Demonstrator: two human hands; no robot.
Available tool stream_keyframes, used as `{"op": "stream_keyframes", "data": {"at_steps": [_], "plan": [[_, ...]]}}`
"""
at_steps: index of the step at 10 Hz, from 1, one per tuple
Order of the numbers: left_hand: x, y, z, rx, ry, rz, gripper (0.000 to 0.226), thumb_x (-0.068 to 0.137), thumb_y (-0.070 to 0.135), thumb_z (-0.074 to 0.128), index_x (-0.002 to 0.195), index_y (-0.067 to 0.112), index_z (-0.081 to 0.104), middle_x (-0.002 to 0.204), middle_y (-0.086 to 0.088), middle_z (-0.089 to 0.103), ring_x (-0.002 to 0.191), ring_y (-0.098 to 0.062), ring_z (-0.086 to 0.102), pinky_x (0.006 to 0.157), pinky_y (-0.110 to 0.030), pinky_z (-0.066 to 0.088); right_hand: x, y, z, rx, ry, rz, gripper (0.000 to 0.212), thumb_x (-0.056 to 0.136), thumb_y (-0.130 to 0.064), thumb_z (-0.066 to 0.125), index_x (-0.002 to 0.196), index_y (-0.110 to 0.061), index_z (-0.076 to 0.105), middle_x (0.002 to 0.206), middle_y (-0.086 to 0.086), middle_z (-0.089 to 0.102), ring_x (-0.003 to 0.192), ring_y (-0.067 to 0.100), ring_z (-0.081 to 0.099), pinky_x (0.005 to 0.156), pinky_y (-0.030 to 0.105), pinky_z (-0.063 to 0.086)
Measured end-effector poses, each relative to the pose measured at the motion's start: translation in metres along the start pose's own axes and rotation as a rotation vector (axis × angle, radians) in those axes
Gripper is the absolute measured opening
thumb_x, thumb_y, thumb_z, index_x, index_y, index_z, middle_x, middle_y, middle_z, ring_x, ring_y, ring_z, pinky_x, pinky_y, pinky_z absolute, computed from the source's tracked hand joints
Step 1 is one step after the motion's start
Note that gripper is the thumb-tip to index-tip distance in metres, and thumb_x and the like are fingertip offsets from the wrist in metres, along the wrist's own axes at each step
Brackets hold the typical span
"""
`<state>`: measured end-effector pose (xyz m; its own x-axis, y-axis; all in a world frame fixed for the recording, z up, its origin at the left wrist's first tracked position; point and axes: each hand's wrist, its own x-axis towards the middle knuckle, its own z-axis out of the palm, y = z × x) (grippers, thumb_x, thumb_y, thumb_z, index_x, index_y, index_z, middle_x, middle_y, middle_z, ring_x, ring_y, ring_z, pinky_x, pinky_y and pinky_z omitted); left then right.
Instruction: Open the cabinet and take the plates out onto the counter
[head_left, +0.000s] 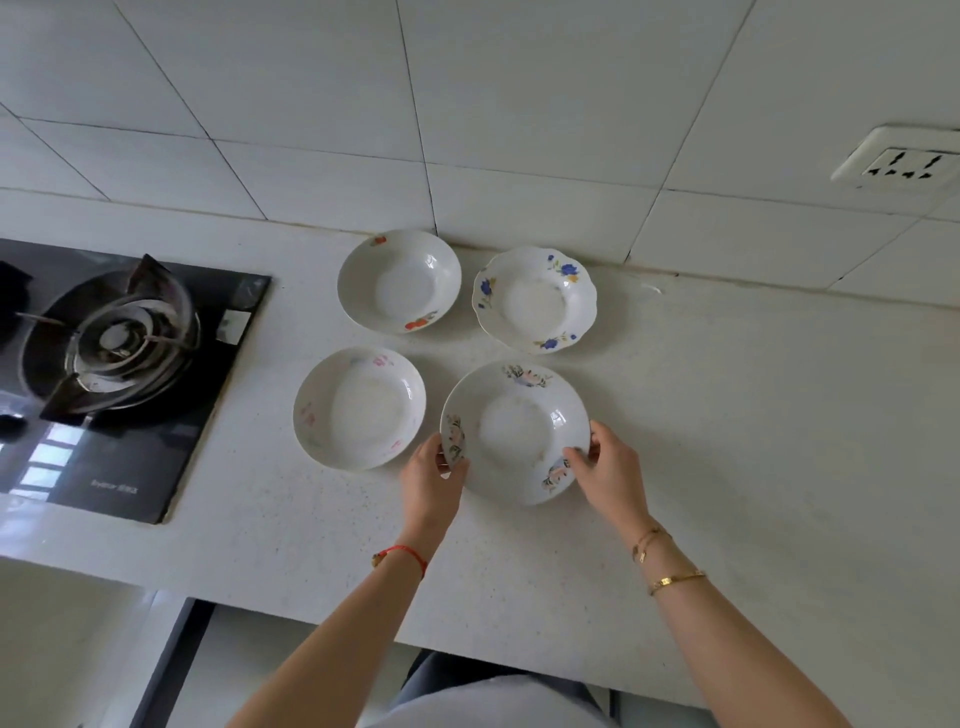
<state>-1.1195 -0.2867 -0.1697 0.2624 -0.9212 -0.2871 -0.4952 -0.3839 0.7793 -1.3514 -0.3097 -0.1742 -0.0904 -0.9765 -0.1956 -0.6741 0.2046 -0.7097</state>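
Observation:
Several white deep plates lie on the pale counter. The nearest, a plate with pink and green flowers, is gripped on both sides: my left hand holds its left rim, my right hand its right rim. To its left rests a plate with faint pink flowers. Behind stand a plate with red-orange fruit marks and a scalloped plate with blue flowers. The cabinet is out of view.
A black glass gas hob with a burner fills the counter's left part. White wall tiles rise behind the plates, with a wall socket at upper right. The counter's front edge runs just below my forearms.

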Motion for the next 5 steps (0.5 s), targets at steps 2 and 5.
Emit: {"op": "stream_keyframes", "data": {"at_steps": [2, 5], "plan": [[0.0, 0.001, 0.002, -0.021, 0.02, 0.006, 0.026, 0.084, 0.011, 0.069, 0.109, 0.012, 0.064, 0.095, -0.001, 0.068, 0.084, -0.015, 0.065, 0.076, -0.03, 0.059, 0.001, 0.0, -0.003, 0.033, -0.036, -0.03, 0.024, 0.087, -0.024, 0.068, 0.108, -0.015, 0.061, 0.087, -0.006, 0.067, 0.07, -0.004, 0.061, 0.05, 0.008, 0.047], [-0.01, 0.007, -0.019, -0.015, -0.011, 0.033, 0.043, 0.088, 0.019, 0.068, 0.129, 0.009, 0.059, 0.115, -0.005, 0.068, 0.091, -0.019, 0.066, 0.084, -0.035, 0.058, -0.011, -0.01, -0.013, -0.129, 0.03, 0.016, 0.055, 0.092, -0.037, 0.06, 0.136, -0.007, 0.046, 0.126, 0.008, 0.058, 0.116, 0.022, 0.051, 0.081, 0.027, 0.05]]}}
